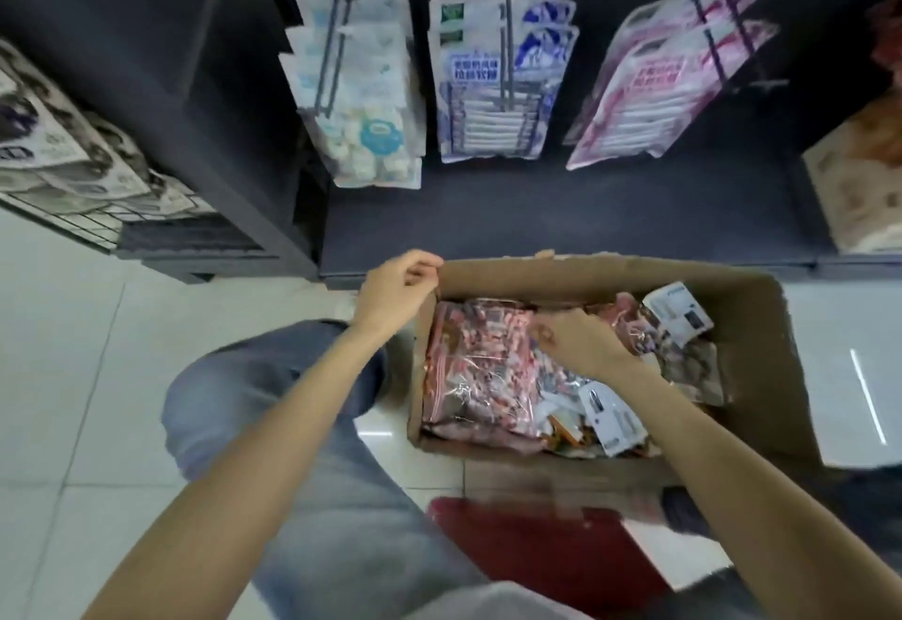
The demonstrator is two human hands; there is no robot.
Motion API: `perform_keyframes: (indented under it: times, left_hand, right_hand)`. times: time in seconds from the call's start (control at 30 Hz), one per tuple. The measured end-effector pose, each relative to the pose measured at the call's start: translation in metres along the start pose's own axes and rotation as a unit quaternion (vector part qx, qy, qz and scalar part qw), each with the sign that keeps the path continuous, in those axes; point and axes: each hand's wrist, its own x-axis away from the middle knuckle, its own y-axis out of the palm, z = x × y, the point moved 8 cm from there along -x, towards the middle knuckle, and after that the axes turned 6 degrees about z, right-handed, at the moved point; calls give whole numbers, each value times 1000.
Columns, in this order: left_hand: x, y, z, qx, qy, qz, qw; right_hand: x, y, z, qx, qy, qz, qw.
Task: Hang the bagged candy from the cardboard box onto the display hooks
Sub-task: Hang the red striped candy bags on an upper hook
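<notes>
Presently: my right hand (581,341) inside cardboard box (751,326).
Fingers curled onto pink candy bag (478,365); left hand (398,290) pinches box's corner.

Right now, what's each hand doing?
Left hand: fingers curled on the box corner.
Right hand: in the box on the candy bags; grip cannot be told.

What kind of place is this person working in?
Most likely a shop aisle during restocking. Bagged goods hang in rows on display hooks against a dark shelving unit, and an open cardboard box of bagged candy sits on the tiled floor.
</notes>
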Motion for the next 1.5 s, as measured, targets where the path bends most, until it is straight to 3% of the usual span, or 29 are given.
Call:
perform_keyframes:
  times: [0.1,0.2,0.27,0.43,0.57,0.67,0.73,0.83,0.93,0.97,1.03,1.1,1.17,1.37,1.5]
  left_hand:
    - [1,30,-49,-114,-57,32,991]
    - [4,58,-85,-173,-125,3,977]
    - [7,69,-91,-172,-130,-11,976]
    - [11,71,-102,-188,-147,60,969]
    - [9,68,-107,-193,-134,69,970]
    - [7,67,-107,-194,-125,63,971]
    - [8,69,-110,-191,-132,53,971]
    - [11,73,-103,-234,-123,55,963]
    - [23,83,-63,-295,11,120,948]
    - [28,96,-48,-298,75,113,945]
    - [35,138,-36,-297,153,8,942]
    - [35,182,-51,-328,144,-132,924]
    - [31,206,-71,-374,111,-210,896]
    - [7,215,-98,-431,55,-230,871]
    - [34,228,-74,-375,148,-218,889]
  right_hand:
    - [14,42,45,10,57,-52,997]
    - [14,67,83,-33,134,-55,989]
    - [6,75,96,-18,137,-43,990]
    - [-37,90,108,-7,101,-75,992]
    - [-54,121,105,81,93,-181,976]
    - [-58,128,97,202,62,-159,965]
    - [-55,130,97,194,68,-147,967]
    - [-38,132,112,91,144,-160,972]
    - [-19,126,120,29,194,-135,971]
    - [-13,122,124,27,205,-121,971]
    - [1,112,132,5,233,-83,969]
    - [15,96,144,-41,264,-32,963]
    - [27,79,151,-91,266,21,960]
    - [33,46,144,-221,223,94,945]
    - [28,61,147,-323,279,79,901]
